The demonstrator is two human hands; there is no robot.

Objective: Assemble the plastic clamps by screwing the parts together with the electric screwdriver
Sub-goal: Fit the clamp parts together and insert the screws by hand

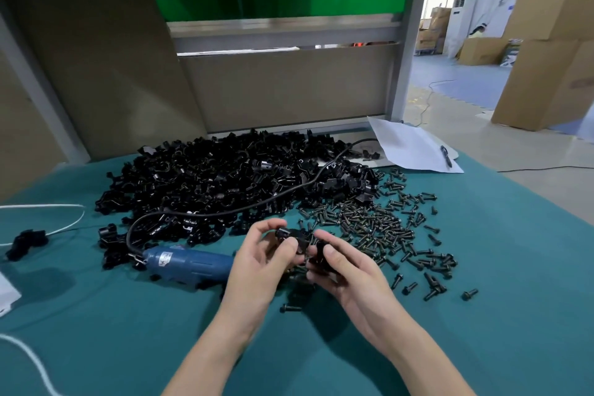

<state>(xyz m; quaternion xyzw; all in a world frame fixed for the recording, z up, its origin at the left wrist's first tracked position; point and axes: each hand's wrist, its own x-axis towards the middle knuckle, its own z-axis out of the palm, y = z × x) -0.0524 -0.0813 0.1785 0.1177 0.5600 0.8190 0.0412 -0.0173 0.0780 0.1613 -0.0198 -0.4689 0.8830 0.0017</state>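
Note:
My left hand (261, 264) pinches a black plastic clamp part (291, 235) between thumb and fingertips. My right hand (345, 270) grips a second black clamp part (321, 251) right beside it; the two pieces touch above the table. The blue electric screwdriver (189, 262) lies on its side on the teal mat (501, 315), just left of my left hand, its black cord (225, 212) looping back over the parts. A big heap of black clamp parts (225, 177) fills the middle. Dark screws (379, 225) lie scattered to the right.
An assembled black clamp (27, 243) sits at the far left by a white cord (41, 206). A white paper with a pen (414, 148) lies at the back right. A single screw (291, 309) lies under my hands. Cardboard boxes (546, 42) stand beyond the table.

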